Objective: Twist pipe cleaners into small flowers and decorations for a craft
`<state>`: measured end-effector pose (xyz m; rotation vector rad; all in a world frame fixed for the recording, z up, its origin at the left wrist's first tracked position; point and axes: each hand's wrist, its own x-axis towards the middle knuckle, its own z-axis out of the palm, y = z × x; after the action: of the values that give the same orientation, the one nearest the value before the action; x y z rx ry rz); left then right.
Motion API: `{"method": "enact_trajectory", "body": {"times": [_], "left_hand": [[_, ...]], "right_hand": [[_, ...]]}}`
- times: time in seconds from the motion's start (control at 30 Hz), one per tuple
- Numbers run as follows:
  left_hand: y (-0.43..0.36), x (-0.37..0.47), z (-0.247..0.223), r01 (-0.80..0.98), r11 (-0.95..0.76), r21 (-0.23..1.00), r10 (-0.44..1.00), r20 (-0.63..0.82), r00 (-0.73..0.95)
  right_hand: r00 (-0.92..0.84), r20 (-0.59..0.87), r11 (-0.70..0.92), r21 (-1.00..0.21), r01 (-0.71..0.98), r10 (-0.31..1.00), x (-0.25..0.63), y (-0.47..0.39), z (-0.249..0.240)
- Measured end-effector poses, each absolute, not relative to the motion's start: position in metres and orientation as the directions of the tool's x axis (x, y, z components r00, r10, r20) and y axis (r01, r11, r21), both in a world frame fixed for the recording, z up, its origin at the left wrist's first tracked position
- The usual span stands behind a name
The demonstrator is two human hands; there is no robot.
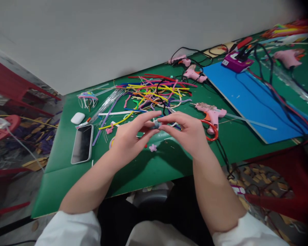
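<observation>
My left hand [129, 136] and my right hand [186, 131] meet above the front half of the green table. A small grey-blue piece [157, 124] is pinched between the fingertips of both hands; it looks fuzzy, like bent pipe cleaner, but its shape is partly hidden. Below the hands lies a small lilac flower [153, 147]. A pink curled piece [109, 130] rests left of my left hand. Behind the hands spreads a tangled pile of coloured pipe cleaners [154, 94]. Red scissor-like handles [213, 133] show beside my right hand.
A pink glue gun [212, 114] lies to the right, near a blue board [254, 106] bearing a purple power block [237, 63]. More pink glue guns and black cords lie behind. At left are a phone [82, 143], a white case [77, 118] and a small umbrella-shaped craft [88, 97].
</observation>
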<state>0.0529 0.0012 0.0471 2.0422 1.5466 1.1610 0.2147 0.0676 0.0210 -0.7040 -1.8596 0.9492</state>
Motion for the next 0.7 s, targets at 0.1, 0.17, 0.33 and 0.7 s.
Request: {"method": "enact_trajectory", "body": {"times": [0.1,0.17,0.33,0.7], "left_hand": [[0.0018,0.0522,0.0472,0.65,-0.347,0.676,0.911,0.409,0.06],[0.0019,0.052,0.0473,0.65,-0.345,0.677,0.911,0.407,0.06],[0.0022,0.0533,0.0472,0.623,-0.334,0.707,0.92,0.389,0.051],[0.0044,0.0596,0.0458,0.46,-0.28,0.843,0.938,0.343,-0.058]], "right_hand": [[-0.439,0.41,0.486,-0.871,0.07,0.799,0.2145,0.0681,0.0196],[-0.444,0.376,0.44,-0.897,0.045,0.813,0.214,0.0682,0.0184],[-0.49,0.286,0.305,-0.952,-0.043,0.823,0.2117,0.0668,0.0178],[-0.513,0.335,0.404,-0.914,0.024,0.79,0.2123,0.0639,0.0249]]}}
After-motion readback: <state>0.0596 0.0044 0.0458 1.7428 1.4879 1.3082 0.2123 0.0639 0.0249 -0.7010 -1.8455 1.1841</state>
